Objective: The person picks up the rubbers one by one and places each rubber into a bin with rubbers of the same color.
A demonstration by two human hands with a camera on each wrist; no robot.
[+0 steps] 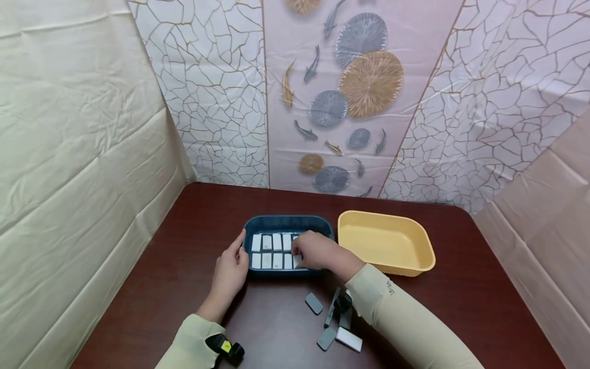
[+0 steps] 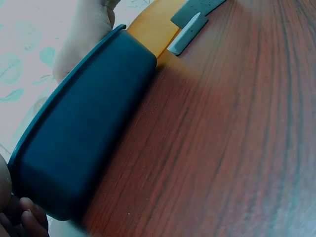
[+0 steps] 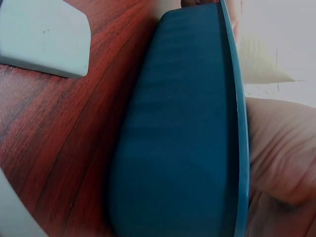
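Note:
A dark blue tray holds two rows of white tiles. At its left end my left hand holds the side, and its fingertips show at the corner of the blue tray in the left wrist view. Over the tray's right part, my right hand reaches in with bent fingers and pinches a white tile at the right end of the near row. In the right wrist view the tray wall hides the fingertips, with part of the right hand beyond it.
A yellow tray stands just right of the blue one. Nearer on the brown table lie several grey pieces and a white piece, beside and partly beneath my right forearm. Patterned cloth hangs behind the table.

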